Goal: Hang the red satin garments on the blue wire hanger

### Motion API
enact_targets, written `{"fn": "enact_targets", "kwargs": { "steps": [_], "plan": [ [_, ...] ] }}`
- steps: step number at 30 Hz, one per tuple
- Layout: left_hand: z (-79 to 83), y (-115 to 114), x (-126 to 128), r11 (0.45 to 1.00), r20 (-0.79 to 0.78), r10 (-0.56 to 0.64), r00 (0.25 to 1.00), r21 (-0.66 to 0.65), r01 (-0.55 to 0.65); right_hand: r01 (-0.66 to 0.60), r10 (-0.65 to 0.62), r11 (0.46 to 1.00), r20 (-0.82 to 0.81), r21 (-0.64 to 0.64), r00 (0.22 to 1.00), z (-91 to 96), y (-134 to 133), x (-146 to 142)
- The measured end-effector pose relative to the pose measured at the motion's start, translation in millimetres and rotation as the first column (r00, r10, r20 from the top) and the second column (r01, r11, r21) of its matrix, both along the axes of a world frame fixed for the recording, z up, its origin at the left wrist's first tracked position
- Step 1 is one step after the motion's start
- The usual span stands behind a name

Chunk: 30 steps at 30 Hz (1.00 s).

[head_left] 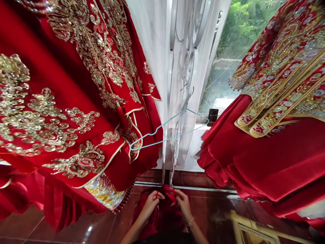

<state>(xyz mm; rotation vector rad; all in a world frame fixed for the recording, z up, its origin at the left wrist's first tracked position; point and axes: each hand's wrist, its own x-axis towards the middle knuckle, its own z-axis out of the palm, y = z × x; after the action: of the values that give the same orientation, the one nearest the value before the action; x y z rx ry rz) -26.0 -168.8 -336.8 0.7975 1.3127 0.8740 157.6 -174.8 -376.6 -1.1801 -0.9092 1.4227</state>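
- I see a bunch of red cloth [167,203] held low, over the shiny brown floor tiles [93,227].
- The left hand [151,205] and right hand [184,205] are working on it, close together.
- On both hands the fingers [159,195] are narrow, pinching the top of the cloth.
- A thin blue wire hanger [162,133] hangs on a white metal window grille [189,67]. I see no clothes on it.
- A red robe with gold stitching [50,101] hangs on my left, and another red robe [279,101] hangs on my right.
- A black phone [213,117] stands on the window ledge [198,135].
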Motion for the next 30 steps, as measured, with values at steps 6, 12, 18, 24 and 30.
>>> {"fn": "enact_targets", "kwargs": {
  "steps": [6, 12, 18, 24, 30],
  "plan": [
    [54.3, -7.6, -54.8, 0.968, 0.152, 0.211, 0.966, 0.105, -0.228, 0.288, -0.292, 0.955, 0.051, 0.074, 0.955, 43.1, 31.7, 85.7],
    [121.9, -11.7, -72.0, 0.902, 0.177, 0.273, 0.945, 0.294, -0.316, 0.188, -0.235, 0.915, 0.094, 0.356, 0.967, 135.9, 122.2, 173.8],
    [192.8, -30.0, -52.9, 0.857, 0.337, 0.298, 0.893, 0.317, -0.406, 0.167, -0.248, 0.847, 0.098, 0.505, 0.964, 214.6, 211.6, 218.4],
    [223.4, -43.0, -44.4, 0.841, 0.350, 0.309, 0.884, 0.333, -0.425, -0.138, 0.014, 0.860, 0.247, 0.492, 0.969, 257.5, 241.5, 214.3],
    [221.0, -40.9, -48.9, 0.839, 0.318, 0.324, 0.891, 0.339, -0.426, -0.137, -0.003, 0.848, 0.264, 0.512, 0.964, 272.8, 230.4, 209.4]
  ]
}}
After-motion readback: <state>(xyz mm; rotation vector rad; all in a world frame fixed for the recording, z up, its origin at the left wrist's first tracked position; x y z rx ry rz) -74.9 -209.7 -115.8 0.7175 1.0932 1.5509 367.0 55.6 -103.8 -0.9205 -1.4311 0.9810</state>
